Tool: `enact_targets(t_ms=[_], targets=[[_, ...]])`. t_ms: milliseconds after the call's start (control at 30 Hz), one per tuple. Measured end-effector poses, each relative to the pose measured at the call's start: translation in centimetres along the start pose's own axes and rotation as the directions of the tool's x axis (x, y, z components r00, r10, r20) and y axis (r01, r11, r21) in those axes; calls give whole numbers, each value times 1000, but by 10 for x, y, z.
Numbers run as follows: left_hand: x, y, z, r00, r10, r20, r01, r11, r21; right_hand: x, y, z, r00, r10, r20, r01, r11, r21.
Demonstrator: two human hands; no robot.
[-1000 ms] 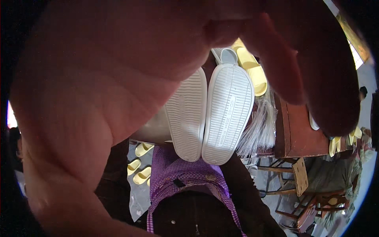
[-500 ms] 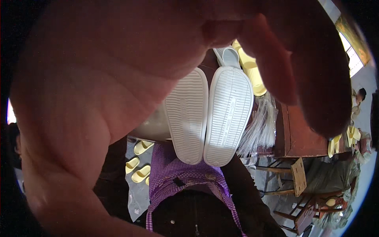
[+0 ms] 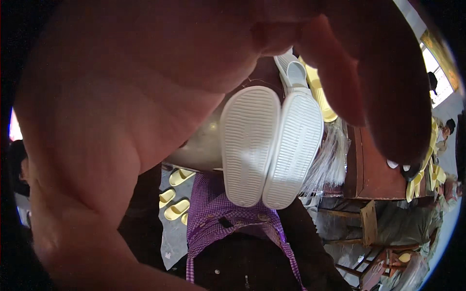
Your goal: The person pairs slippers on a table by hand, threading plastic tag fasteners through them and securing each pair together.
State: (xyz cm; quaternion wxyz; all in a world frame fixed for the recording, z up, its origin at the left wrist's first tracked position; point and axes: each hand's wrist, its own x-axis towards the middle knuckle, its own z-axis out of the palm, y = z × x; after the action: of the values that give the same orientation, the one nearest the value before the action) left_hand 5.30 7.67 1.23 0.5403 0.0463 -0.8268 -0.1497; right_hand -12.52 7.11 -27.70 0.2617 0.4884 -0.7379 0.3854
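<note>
My left hand (image 3: 160,87) looms very close and dark across the left and top of the view, its forearm rising from the lower edge. Its fingers arch over to the right, stretched and apart from the palm, with nothing visible in them; the top is cut off. Beyond it, a pair of white slippers (image 3: 250,145) stands side by side, ribbed soles facing me, over the table edge and a purple checked apron (image 3: 208,203). What supports them is hidden. My right hand does not show.
Behind the slippers are a pale grey slipper (image 3: 295,72) and a yellow slipper (image 3: 327,109) on the dark table. Clear plastic bags (image 3: 325,160) lie at their right. Yellow slippers (image 3: 177,209) rest on the floor at left. A wooden stool (image 3: 368,223) and other people are at right.
The white slippers have shifted right and turned slightly, the right sole now looking narrower. The background has also slid a little to the right. My left hand keeps nearly the same place.
</note>
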Motion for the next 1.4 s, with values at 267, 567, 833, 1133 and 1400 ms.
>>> enact_targets(t_ms=[267,567,833,1133,1400], targets=[[-11,4,-3,1000,-21,-14,21,1000,14,3,34,-53,958,-75,275,4,969,248],[-23,6,-8,999,-44,-21,45,999,26,55,35,-63,822,-208,530,-98,866,491],[-42,17,-8,994,-111,-23,112,993,45,45,-12,-40,746,-376,550,-49,792,608],[-64,25,-6,979,-204,-17,204,977,54,32,13,-67,767,-580,274,135,563,815],[-66,13,27,948,-307,85,312,949,-53,34,121,-125,780,-284,557,-202,728,655]])
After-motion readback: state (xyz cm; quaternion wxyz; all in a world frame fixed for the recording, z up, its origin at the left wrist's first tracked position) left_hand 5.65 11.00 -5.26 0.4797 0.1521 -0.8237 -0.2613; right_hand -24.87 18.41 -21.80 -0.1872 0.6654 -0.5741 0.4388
